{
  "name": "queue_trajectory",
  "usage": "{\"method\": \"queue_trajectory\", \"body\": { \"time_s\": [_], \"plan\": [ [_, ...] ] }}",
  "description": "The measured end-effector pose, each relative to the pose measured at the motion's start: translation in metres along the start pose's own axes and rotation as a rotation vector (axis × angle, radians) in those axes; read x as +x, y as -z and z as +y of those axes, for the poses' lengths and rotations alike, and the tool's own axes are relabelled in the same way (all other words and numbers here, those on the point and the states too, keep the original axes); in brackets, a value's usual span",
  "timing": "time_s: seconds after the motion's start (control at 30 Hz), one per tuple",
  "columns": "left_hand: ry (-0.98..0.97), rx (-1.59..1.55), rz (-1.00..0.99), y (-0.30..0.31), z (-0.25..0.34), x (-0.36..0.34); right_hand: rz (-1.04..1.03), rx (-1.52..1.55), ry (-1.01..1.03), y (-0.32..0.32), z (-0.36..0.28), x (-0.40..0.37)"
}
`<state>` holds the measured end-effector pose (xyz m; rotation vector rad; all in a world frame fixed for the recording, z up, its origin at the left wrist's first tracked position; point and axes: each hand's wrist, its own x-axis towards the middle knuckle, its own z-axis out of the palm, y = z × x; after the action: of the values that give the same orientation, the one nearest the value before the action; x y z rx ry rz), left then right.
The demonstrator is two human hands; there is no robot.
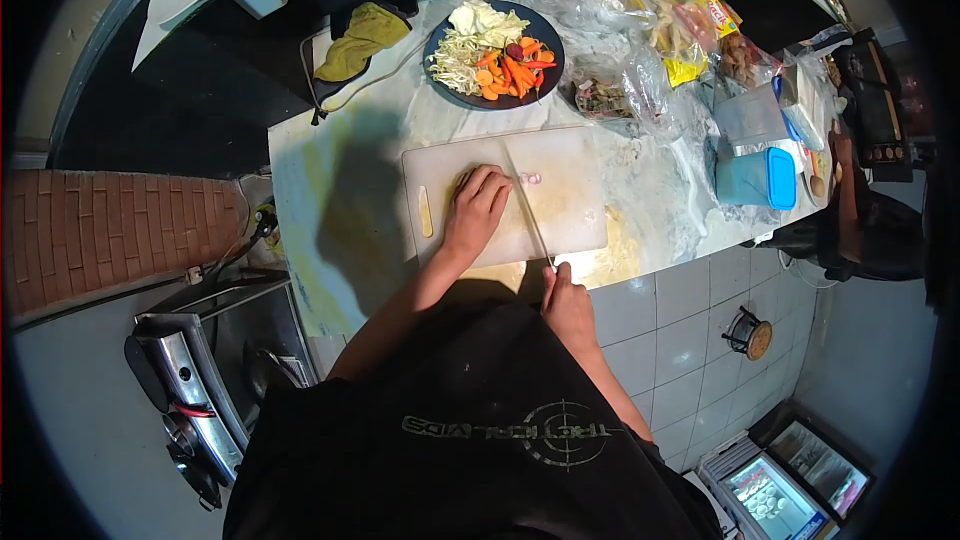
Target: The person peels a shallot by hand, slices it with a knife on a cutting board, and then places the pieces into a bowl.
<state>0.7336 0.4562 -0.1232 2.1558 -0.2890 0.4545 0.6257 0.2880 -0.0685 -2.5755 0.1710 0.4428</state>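
A white cutting board (560,225) lies on the table, with a slot handle at its left end. My right hand (568,308), at the board's near edge, is closed round the handle of a long kitchen knife (528,208). The blade points away from me across the board. Left of the blade, my left hand (477,208) presses down with fingers curled together; whatever lies under them is hidden. Small pinkish-white slices (531,179), like shallot, lie just right of the blade. Behind the board is a dark plate (480,100) of sliced carrots, red chillies, bean sprouts and cabbage.
Plastic bags (650,30) of ingredients crowd the back right. A blue-lidded container (750,178) stands at the right end. A green cloth (362,40) and a cable lie back left. Another person (860,210) is at the far right. A stool (750,335) stands on the floor.
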Motion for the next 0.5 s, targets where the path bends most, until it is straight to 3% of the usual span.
{"method": "queue_trajectory", "body": {
  "time_s": [0.2,0.5],
  "plan": [
    [0.037,-0.059,0.015,-0.0023,-0.0007,-0.0012,-0.029,0.196,0.077,0.0015,0.0128,-0.0007],
    [0.050,-0.091,-0.008,-0.0017,-0.0047,-0.0020,-0.058,0.241,0.060,0.0024,0.0127,-0.0040]
  ]
}}
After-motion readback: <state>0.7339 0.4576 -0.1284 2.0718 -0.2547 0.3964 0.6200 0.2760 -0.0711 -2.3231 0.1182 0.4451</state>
